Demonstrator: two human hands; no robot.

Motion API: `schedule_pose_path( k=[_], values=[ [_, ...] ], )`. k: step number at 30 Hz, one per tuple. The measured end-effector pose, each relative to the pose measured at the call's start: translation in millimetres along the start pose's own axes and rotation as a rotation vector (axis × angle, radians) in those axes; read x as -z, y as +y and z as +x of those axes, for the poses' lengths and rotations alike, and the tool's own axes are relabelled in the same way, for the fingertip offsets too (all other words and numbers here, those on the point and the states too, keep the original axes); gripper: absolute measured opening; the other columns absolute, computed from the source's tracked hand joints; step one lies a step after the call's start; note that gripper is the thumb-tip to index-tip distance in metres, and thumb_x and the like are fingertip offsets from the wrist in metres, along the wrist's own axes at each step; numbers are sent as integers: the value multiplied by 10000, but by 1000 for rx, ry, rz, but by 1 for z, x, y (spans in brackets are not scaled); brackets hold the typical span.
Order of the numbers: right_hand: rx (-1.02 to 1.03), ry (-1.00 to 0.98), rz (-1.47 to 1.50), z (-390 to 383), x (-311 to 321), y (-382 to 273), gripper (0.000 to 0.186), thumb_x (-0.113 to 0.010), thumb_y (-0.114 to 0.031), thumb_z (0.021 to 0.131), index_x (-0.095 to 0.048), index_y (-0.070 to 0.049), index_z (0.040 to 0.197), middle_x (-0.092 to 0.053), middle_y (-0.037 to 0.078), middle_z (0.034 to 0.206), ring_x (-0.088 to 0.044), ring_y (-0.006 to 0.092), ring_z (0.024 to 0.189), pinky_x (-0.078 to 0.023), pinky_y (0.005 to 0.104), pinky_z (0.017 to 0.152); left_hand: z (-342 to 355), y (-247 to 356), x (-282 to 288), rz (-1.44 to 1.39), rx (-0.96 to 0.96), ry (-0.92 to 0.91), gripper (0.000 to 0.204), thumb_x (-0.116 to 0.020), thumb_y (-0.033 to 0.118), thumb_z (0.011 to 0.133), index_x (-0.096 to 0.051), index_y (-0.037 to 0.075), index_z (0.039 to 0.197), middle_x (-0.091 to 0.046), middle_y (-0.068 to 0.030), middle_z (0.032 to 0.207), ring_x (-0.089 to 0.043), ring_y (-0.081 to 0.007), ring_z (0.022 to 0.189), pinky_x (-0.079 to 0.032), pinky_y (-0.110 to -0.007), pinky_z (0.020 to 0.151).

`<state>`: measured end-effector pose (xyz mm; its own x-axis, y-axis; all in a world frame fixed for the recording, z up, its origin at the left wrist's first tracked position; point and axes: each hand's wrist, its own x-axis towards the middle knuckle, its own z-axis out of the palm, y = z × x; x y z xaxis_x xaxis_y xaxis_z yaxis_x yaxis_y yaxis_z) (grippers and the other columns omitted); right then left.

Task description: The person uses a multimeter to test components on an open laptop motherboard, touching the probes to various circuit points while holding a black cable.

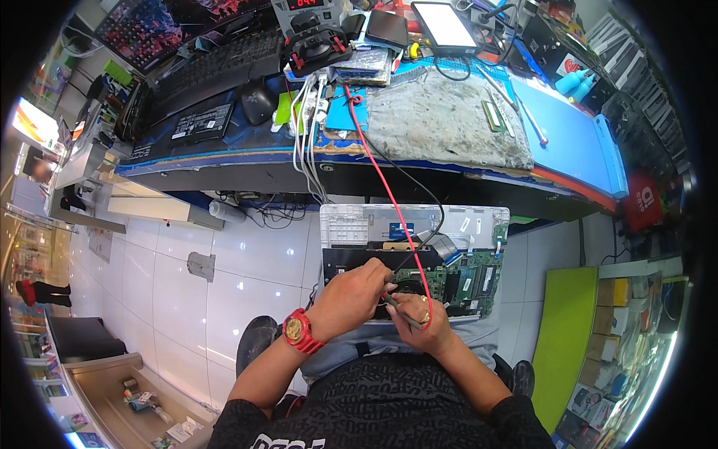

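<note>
An opened laptop chassis [340, 221] rests across my lap, its green circuit board [471, 280] bare on the right side. My left hand [355, 293] is closed around a test probe at the end of the black lead [436, 198]; its fingers hide most of that probe. My right hand [426, 323] grips the grey test probe [402, 316] of the red lead [389, 193]. Both hands come together over the lower middle of the chassis, near a round black fan [409, 287]. The exact spot the tips touch is hidden.
Ahead stands a cluttered workbench with a stained grey mat [441, 120], a mouse [258, 102], a keyboard [217, 75] and a blue board [568, 142]. White cables [305, 142] hang over its front edge. At right is a green panel [565, 329] beside shelves.
</note>
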<state>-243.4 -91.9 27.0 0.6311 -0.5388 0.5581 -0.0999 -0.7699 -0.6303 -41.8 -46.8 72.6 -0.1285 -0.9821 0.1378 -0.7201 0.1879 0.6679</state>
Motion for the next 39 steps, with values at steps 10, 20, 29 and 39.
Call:
schedule_pose_path(
  k=[10, 20, 29, 39],
  values=[
    [3, -4, -4, 1, 1, -1, 254, -831, -7, 809, -605, -19, 925, -736, 174, 928, -735, 306, 727, -593, 374, 609, 1, 1, 1, 5, 1, -8, 156, -706, 77, 936, -604, -9, 1017, -594, -140, 958, -662, -358, 733, -534, -436, 611],
    [7, -2, 1, 2, 1, -2, 252, -823, 5, 810, -600, -21, 924, -731, 172, 918, -734, 306, 723, -589, 367, 600, 0, 1, 1, 0, -12, 3, 152, -703, 82, 942, -600, -8, 1008, -597, -137, 960, -664, -355, 741, -536, -432, 616],
    [0, 19, 1, 0, -1, -1, 251, -823, -1, 811, -604, -17, 933, -731, 174, 922, -729, 313, 712, -586, 376, 593, 1, 2, 2, -21, 8, -12, 145, -695, 86, 952, -596, -5, 1005, -595, -143, 963, -664, -365, 755, -532, -437, 622],
    [-356, 67, 203, 5, 15, -13, 214, -835, -35, 840, -658, -21, 959, -725, 141, 892, -718, 266, 738, -546, 349, 645, -3, 5, 20, -255, 168, 122, 127, -676, 94, 991, -620, 27, 1083, -633, -134, 946, -670, -305, 863, -525, -380, 788]
  ],
)
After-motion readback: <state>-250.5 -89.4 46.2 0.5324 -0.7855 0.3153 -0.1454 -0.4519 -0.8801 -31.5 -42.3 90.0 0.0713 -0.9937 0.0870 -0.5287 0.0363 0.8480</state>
